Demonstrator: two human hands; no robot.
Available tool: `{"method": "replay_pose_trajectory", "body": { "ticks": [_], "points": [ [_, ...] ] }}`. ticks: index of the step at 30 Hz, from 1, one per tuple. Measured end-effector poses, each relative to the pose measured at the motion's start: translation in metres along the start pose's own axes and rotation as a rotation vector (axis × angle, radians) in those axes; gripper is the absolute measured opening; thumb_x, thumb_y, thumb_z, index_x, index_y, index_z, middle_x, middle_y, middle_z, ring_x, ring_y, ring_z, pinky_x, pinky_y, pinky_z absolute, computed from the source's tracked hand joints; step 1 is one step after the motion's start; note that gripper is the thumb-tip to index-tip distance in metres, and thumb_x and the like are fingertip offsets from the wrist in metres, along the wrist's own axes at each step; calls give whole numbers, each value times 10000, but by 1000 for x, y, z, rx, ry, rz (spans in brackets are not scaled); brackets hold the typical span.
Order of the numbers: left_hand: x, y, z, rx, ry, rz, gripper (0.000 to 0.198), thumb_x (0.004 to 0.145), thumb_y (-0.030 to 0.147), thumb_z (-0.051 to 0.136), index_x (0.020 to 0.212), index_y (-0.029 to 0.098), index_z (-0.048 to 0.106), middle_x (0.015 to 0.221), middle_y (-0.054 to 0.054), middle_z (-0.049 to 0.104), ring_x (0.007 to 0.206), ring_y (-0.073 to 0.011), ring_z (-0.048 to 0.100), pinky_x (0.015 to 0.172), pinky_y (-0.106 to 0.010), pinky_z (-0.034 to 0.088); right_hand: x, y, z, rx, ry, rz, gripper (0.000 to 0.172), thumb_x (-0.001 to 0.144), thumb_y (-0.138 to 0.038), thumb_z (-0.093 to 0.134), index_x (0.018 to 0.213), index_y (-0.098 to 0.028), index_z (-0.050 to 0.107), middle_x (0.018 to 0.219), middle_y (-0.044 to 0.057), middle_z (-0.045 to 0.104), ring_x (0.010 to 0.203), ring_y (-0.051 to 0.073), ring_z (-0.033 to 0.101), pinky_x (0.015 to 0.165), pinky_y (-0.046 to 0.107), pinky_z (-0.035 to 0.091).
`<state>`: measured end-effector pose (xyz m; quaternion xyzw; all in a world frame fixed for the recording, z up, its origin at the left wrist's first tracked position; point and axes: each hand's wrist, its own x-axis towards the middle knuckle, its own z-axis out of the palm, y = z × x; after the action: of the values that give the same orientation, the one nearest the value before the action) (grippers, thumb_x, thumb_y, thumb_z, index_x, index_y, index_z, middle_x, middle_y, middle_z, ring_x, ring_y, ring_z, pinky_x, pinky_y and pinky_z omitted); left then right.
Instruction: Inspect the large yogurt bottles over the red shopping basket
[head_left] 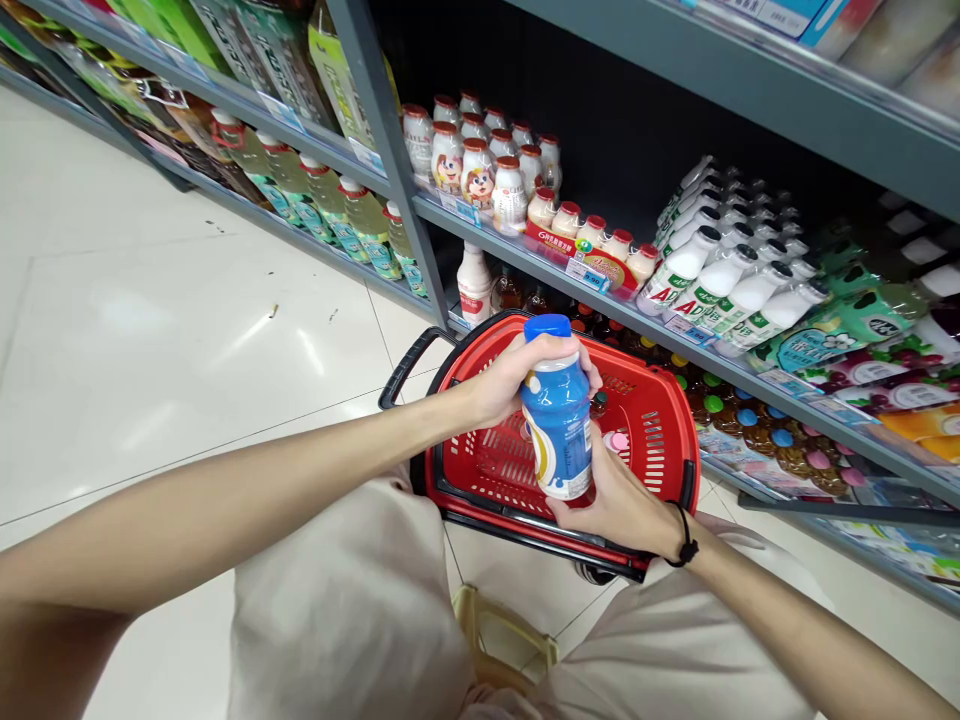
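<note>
A blue plastic drink bottle (559,425) with a blue cap and a white and gold label is held between both hands. My left hand (517,375) wraps round its neck just below the cap. My right hand (611,495) grips it low down, near the base, with a black band on the wrist. Bottle and hands are above a red shopping basket (671,420) with black handles, which stands in front of my knees. Inside the basket a pink-capped item (617,441) and a dark-capped bottle (598,401) show in part; the rest is hidden.
Ahead, a grey shelf (637,325) carries small white red-capped bottles (478,180), a red multipack (585,245) and white bottles with green labels (690,262). Lower shelves hold more drinks. Larger bottles (322,200) line the shelves at left. Pale tiled floor (187,330) stretches leftward.
</note>
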<state>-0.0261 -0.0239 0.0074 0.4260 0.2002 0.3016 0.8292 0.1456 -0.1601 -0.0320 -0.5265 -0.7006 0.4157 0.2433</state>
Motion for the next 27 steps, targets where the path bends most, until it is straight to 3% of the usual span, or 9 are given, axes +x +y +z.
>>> {"method": "replay_pose_trajectory", "body": {
  "ticks": [10,27],
  "points": [
    [-1,1,1,-1,16,-1,405,751,543,756,806,146,700,841,-100,758,733,-195,698,706,-312,592,1,2,0,17,-29,-9,881,861,-372,781,1540,-198,248,1442,192,557,1266,306,636,1043,445,548],
    [-1,-1,1,-11,-4,7,374,755,508,778,775,138,723,852,-105,766,735,-195,707,695,-300,581,1,4,2,14,-7,30,728,845,-280,747,1438,-211,330,1271,126,613,1095,248,678,975,400,559]
  ]
}}
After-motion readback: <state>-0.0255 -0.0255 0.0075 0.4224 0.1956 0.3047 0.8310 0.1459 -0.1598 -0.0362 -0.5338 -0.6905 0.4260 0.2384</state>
